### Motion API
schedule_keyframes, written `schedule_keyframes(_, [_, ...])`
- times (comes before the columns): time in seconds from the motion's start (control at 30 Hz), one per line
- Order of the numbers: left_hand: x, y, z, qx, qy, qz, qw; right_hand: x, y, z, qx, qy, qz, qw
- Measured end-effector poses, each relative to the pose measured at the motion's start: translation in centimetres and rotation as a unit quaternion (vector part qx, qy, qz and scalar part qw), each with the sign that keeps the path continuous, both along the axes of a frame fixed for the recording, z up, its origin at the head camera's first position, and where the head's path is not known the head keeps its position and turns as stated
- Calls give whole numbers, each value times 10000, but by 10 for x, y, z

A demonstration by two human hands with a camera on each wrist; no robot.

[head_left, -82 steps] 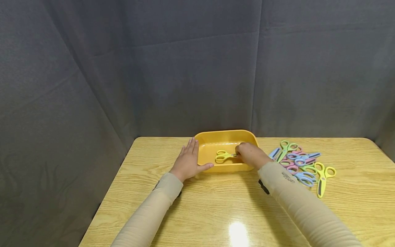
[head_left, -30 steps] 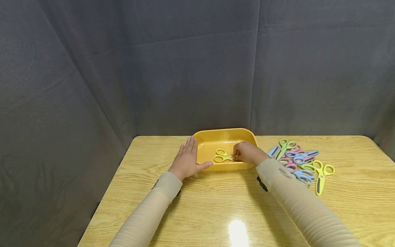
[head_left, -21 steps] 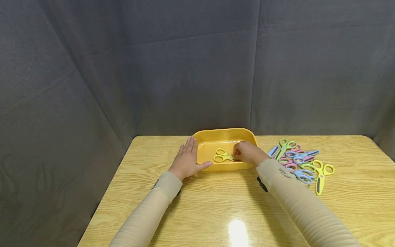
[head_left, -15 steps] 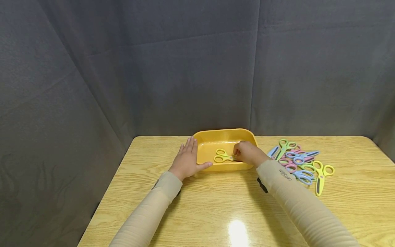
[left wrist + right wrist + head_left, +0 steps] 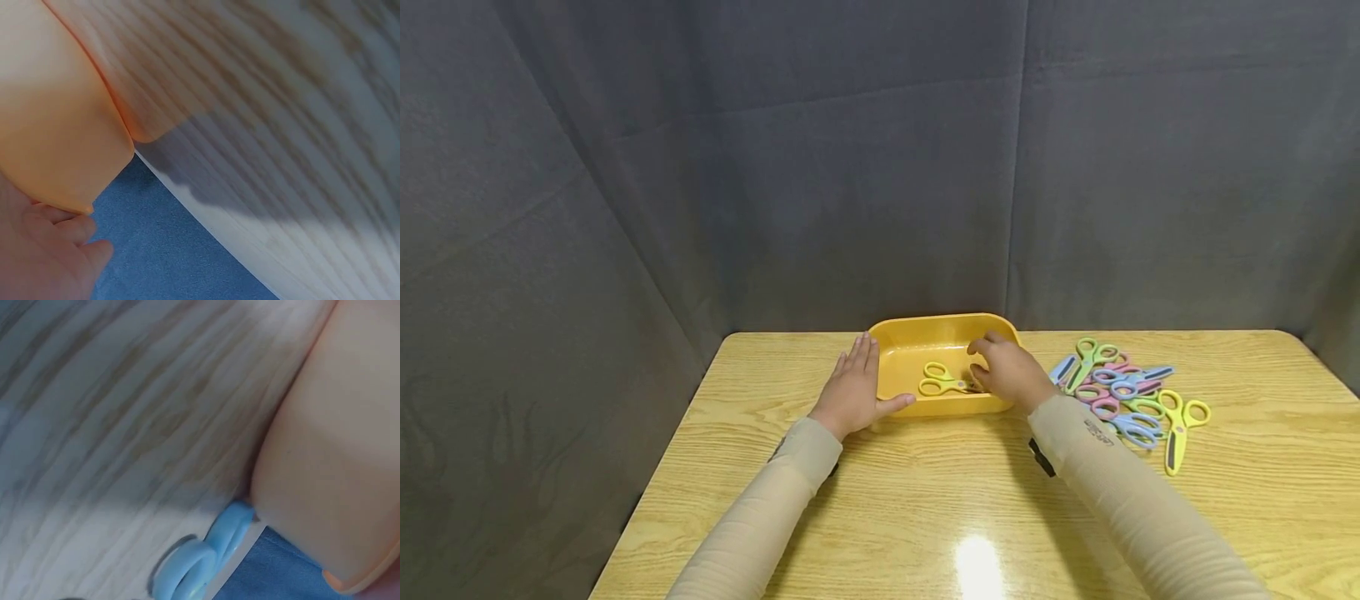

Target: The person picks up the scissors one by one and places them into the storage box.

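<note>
A yellow plastic bin [image 5: 951, 406] stands at the table's far edge. Inside it lies a pair of yellow scissors [image 5: 935, 387], handles to the left, blade ends partly covered by the right hand. My left hand [image 5: 850, 393] rests against the bin's left side with straight fingers, the thumb along the front rim. In the left wrist view that hand [image 5: 47, 262] touches the bin's rim. Over the bin's right part, my right hand [image 5: 1011, 371] has thumb and fingers parted, just at the scissor blades, gripping nothing.
Right of the bin lies a heap of scissors [image 5: 1123, 392] in blue, pink and green. Another yellow pair [image 5: 1177, 433] lies at its right edge. The right wrist view shows blue scissor handles [image 5: 187, 569] near the bin's wall. A grey curtain [image 5: 880, 167] hangs behind the wooden table [image 5: 910, 508].
My right hand has let go of the yellow scissors, its fingers spreading and drawing slightly right. Earlier the scissors shifted slightly toward the bin's front. The left hand keeps its place on the bin.
</note>
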State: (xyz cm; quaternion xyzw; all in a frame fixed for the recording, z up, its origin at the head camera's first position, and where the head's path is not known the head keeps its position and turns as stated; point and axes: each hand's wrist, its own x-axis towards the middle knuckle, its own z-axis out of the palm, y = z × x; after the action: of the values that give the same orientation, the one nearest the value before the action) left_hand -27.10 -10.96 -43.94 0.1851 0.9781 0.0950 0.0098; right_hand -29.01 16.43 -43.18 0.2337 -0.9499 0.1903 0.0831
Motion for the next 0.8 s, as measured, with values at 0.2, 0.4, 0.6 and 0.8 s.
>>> schedule_keyframes(0.2, [0, -1, -1, 77, -17, 35, 10000, 1, 1, -4, -99, 764, -131, 9969])
schedule_keyframes(0.4, [1, -2, -2, 121, -61, 39, 9999, 5, 3, -3, -103, 989, -358, 9944])
schedule_keyframes(0.6, [0, -1, -2, 188, -24, 12, 9998, 11, 8, 0, -73, 1143, -413, 9926])
schedule_keyframes(0.8, [-2, -1, -5, 123, -87, 15, 9999, 16, 15, 2, 41, 1222, -264, 9922])
